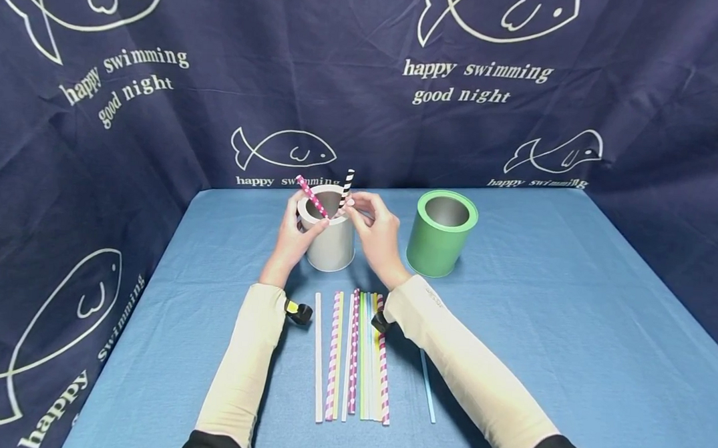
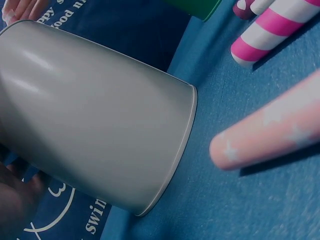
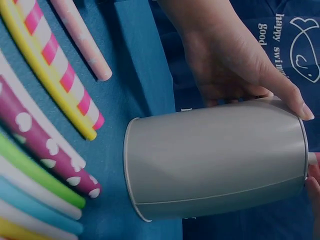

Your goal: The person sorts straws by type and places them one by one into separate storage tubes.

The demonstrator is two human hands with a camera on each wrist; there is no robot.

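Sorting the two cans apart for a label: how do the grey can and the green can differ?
The grey can has two straws standing in it; the green can shows none. Both hands are at the grey can's rim; the green can stands untouched to its right. Both are upright, open-topped cylinders on the blue table.

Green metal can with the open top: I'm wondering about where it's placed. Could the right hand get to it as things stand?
Probably yes. The green metal can stands just right of the right hand, with bare blue cloth between them.
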